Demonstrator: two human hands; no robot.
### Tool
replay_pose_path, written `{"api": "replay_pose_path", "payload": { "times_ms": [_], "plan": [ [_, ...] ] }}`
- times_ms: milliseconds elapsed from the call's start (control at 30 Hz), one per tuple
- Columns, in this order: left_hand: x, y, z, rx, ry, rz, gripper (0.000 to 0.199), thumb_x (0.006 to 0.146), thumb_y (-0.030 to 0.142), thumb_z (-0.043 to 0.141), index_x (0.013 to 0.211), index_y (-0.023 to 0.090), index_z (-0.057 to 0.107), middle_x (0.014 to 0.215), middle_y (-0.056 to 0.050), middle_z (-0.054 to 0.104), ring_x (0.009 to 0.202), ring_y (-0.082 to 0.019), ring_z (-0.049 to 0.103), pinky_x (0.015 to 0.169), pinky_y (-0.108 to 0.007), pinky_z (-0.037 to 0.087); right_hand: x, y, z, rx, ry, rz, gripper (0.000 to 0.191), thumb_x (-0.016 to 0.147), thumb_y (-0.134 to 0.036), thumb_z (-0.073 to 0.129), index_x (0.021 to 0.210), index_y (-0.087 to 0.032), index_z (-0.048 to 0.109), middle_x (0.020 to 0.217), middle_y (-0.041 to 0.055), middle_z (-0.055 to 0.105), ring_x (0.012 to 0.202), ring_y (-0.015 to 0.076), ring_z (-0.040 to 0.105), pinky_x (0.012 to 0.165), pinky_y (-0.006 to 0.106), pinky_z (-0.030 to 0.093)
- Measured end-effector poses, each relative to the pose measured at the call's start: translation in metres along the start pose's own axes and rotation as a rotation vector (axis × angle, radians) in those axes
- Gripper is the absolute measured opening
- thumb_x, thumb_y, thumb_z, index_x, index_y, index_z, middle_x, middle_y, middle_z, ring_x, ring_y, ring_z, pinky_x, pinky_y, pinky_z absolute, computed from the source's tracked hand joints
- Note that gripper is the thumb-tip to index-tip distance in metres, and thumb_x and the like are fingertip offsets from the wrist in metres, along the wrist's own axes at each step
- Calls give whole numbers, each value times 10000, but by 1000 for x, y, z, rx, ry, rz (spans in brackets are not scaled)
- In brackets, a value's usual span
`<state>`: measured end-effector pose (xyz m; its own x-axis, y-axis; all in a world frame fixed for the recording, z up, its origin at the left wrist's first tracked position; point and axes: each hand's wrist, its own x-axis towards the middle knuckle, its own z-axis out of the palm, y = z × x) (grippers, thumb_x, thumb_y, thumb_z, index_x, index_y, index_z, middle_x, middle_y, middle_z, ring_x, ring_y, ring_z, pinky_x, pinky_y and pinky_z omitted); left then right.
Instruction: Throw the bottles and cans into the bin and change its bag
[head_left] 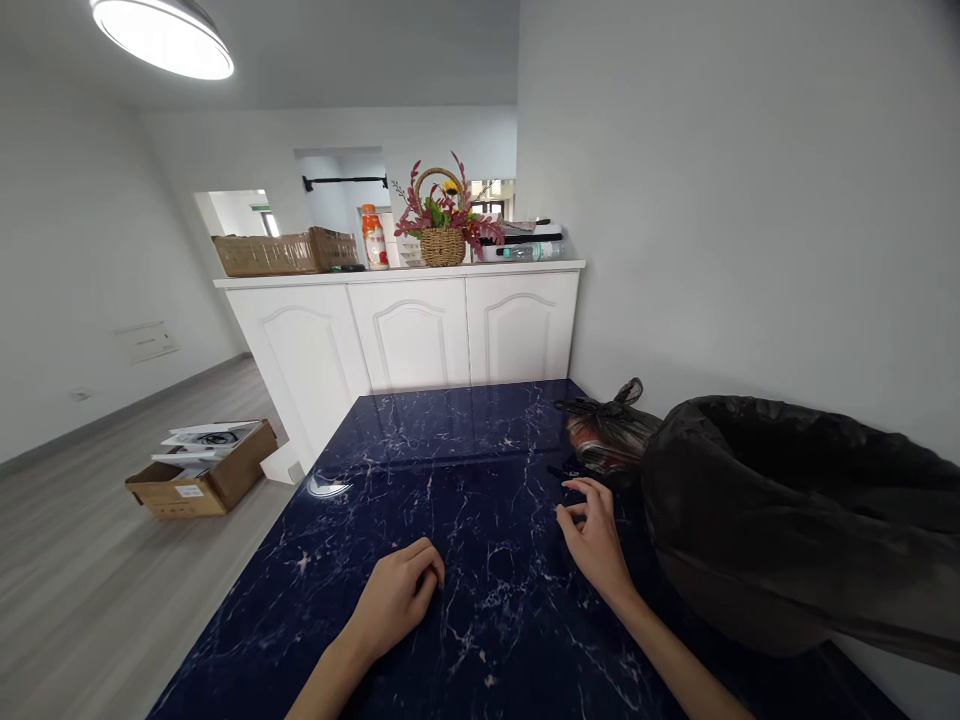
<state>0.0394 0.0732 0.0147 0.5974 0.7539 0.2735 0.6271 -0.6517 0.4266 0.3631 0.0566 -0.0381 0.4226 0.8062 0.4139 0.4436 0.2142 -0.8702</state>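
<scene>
My left hand (403, 590) rests on the dark blue marbled tabletop (480, 530), its fingers curled loosely inward and nothing showing in them. To the right, my right hand (591, 530) is held over the same surface with thumb and fingers apart, holding nothing. Just beyond its fingertips is a tied black plastic bag (611, 432), thin enough to show something reddish inside. A small dark thing near the fingertips is too unclear to name. Close to my right forearm stands a large bin lined with a black bag (735, 500), its mouth open.
A white cabinet (420, 330) adjoins the table's far end. On it are a cardboard box (270, 252), an orange-capped bottle (373, 238), a wicker flower basket (442, 245) and a clear plastic bottle (534, 252). A filled carton (206, 490) sits on the floor at left. A wall rises at right.
</scene>
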Motion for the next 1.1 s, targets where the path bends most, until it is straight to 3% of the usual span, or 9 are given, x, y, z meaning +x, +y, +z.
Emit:
{"api": "replay_pose_path", "payload": {
  "times_ms": [300, 533, 733, 933, 1100],
  "plan": [
    [-1, 1, 0, -6, -8, -2, 313, 999, 133, 381, 848, 226, 638, 892, -17, 712, 644, -141, 588, 647, -291, 435, 7, 4, -10, -171, 66, -70, 362, 1018, -438, 519, 1293, -225, 616, 1590, 195, 336, 862, 193, 714, 692, 389, 625],
    [-1, 1, 0, 9, -12, 7, 303, 991, 127, 390, 844, 229, 635, 889, -10, 709, 645, -140, 594, 675, -289, 445, 11, 11, -16, -313, 181, -143, 302, 982, -373, 516, 1192, -219, 669, 1642, 199, 301, 882, 220, 720, 773, 457, 620],
    [-1, 1, 2, 13, -22, 17, 298, 981, 108, 398, 857, 235, 638, 907, -2, 710, 646, -137, 596, 674, -276, 442, 20, 13, -21, -341, 202, -140, 330, 963, -351, 516, 1205, -196, 679, 1703, 194, 261, 875, 208, 729, 786, 437, 608],
    [-1, 1, 2, 14, -23, 19, 288, 963, 87, 417, 853, 233, 638, 900, 2, 708, 651, -138, 598, 671, -276, 435, 32, 23, -24, -400, 228, -157, 346, 952, -321, 497, 1215, -182, 674, 1760, 183, 195, 1010, 252, 729, 899, 460, 590],
    [-1, 2, 2, 12, -28, 22, 297, 976, 96, 410, 855, 234, 644, 899, 2, 706, 641, -137, 594, 655, -272, 432, 34, 31, -23, -430, 226, -150, 356, 940, -307, 504, 1223, -174, 674, 1763, 166, 214, 1234, 298, 660, 948, 432, 572]
  ]
}}
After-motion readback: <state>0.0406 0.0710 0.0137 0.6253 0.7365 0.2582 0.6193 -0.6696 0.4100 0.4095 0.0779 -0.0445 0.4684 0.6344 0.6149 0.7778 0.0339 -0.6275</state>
